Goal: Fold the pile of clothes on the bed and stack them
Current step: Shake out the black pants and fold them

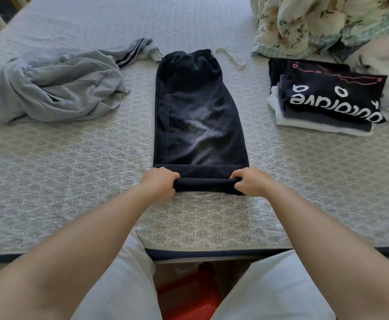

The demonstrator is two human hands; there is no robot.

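Dark navy trousers (pixel 198 112) lie folded lengthwise down the middle of the bed, waistband at the far end. Their near end is turned up into a thick fold. My left hand (pixel 160 182) grips the left end of that fold and my right hand (pixel 250 182) grips the right end, fingers curled round the cloth. A crumpled light blue garment (pixel 57 88) with dark stripes lies to the left. On the right sits a stack of folded clothes (pixel 327 100), topped by a black shirt with white lettering.
The bed's patterned quilt (pixel 73 172) stretches wide, its near edge (pixel 212 252) just before my legs. A bunched floral duvet (pixel 322 21) fills the far right corner. A pale hanger (pixel 231 58) lies beyond the trousers. A red object (pixel 188 299) sits on the floor between my knees.
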